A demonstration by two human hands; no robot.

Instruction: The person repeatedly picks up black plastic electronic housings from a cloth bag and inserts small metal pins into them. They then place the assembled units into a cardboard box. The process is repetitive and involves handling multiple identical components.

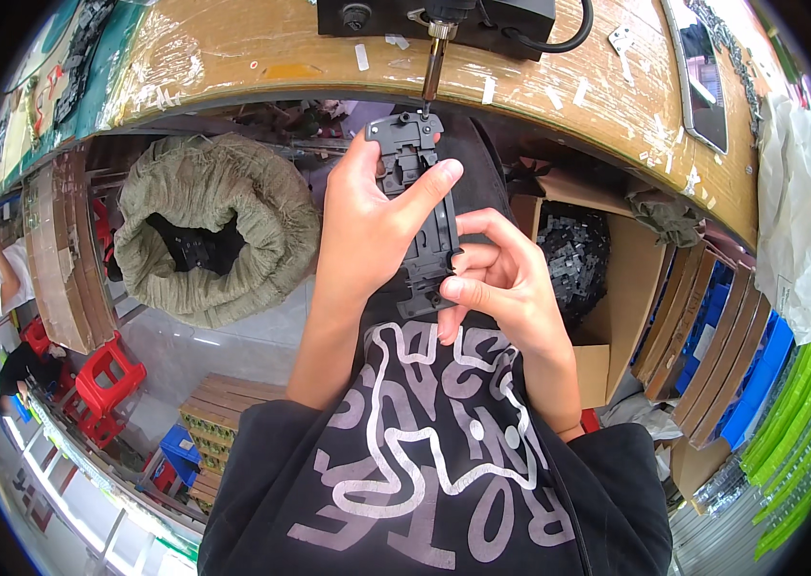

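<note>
Black part [433, 236] under screwdriver [435, 67], between sack [276, 206] and carton [632, 288]

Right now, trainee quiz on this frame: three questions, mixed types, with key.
1. Which hand holds the black part near its upper end, closer to the mounted tool?
2. True or false: the woven sack is on the person's left.
3. Fill in: the plastic stools at lower left are ____.

Key:
1. Left hand
2. True
3. Red
</note>
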